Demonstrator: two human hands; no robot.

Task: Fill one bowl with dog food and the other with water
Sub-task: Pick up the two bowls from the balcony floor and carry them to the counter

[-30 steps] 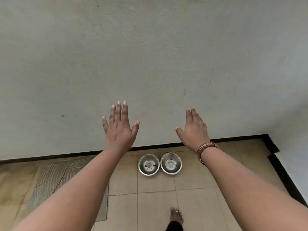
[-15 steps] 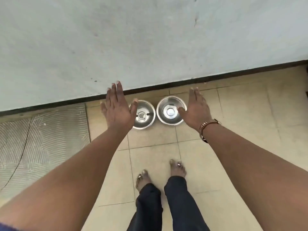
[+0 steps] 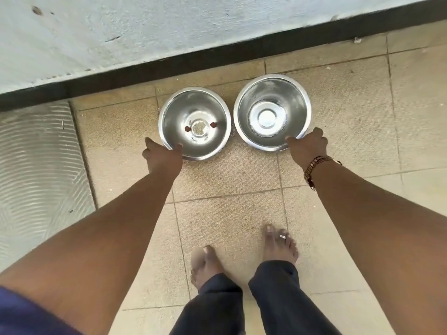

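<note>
Two shiny steel bowls stand side by side on the tiled floor near the wall. The left bowl (image 3: 195,110) holds two small brown kibble pieces and some crumbs at its bottom. The right bowl (image 3: 272,97) looks bare inside, with faint residue. My left hand (image 3: 162,157) grips the near rim of the left bowl, thumb over the edge. On the near right rim of the right bowl my right hand (image 3: 306,148) is closed, a brown watch on its wrist. No dog food bag or water container is in view.
A pale wall (image 3: 145,27) with a black skirting strip (image 3: 169,68) runs just behind the bowls. A grey ribbed mat (image 3: 36,170) lies on the floor at the left. My bare feet (image 3: 278,243) stand on beige tiles below the bowls.
I have bent down toward the floor. Both hands, spread open above the bowls before, have dropped and closed on the bowls' near rims.
</note>
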